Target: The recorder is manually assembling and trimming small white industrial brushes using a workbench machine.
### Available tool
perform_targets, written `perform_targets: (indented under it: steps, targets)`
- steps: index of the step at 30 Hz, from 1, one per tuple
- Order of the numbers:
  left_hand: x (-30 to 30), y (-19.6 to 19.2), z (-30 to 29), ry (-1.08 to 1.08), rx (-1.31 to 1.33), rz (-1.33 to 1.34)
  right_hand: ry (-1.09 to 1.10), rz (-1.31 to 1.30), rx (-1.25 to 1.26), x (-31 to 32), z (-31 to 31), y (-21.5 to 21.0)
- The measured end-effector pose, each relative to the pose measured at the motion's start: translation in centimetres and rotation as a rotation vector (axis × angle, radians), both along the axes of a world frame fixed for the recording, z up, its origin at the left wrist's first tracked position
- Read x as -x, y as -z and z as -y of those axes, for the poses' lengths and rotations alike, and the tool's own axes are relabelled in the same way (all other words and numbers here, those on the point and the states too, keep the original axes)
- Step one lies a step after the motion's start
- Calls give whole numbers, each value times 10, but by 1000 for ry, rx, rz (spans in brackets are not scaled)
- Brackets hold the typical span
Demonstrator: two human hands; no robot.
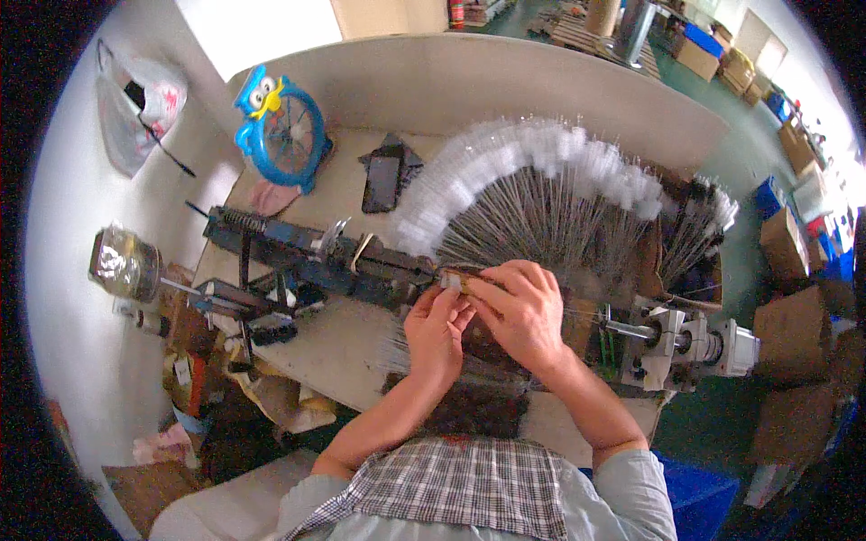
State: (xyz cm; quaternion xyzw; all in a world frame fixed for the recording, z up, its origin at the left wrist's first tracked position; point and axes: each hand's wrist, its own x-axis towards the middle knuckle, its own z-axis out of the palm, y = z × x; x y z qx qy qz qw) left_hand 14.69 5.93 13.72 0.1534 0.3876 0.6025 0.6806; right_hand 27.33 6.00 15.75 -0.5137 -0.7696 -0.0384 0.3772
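Observation:
My left hand (436, 335) and my right hand (523, 311) meet at the middle of the bench, both with fingers pinched. Between their fingertips is a small whitish piece (450, 281), too small to identify. It sits by the right end of a long dark machine bar (361, 257), which has a pale band around it. Just beyond my right hand, a wide fan of thin wire-stemmed brushes (532, 198) with white bristle heads spreads over the bench. Loose wires lie beside my left wrist.
A motor assembly with a metal shaft (690, 343) stands at the right. Further back are a blue cartoon-shaped fan (284, 126) and a dark phone (382, 184). A box of brushes (690, 261) is at the right, cardboard boxes (794, 334) beyond it. A plastic bag (135, 113) hangs left.

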Motion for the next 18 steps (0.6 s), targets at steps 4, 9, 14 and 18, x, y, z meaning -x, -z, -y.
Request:
perform_targets:
  steps: [4, 9, 14, 18]
  targets:
    - [-4, 0, -4, 19, -49, 27, -15, -12, 1, -1, -2, -10]
    - [6, 16, -3, 34, -52, 134, -46, -19, 23, 9, -5, -10]
    - [1, 8, -1, 6, -52, 179, -44, 27, 68, 6, -5, -12]
    - [5, 10, -2, 41, -48, 213, -30, -11, 57, 9, -4, -11]
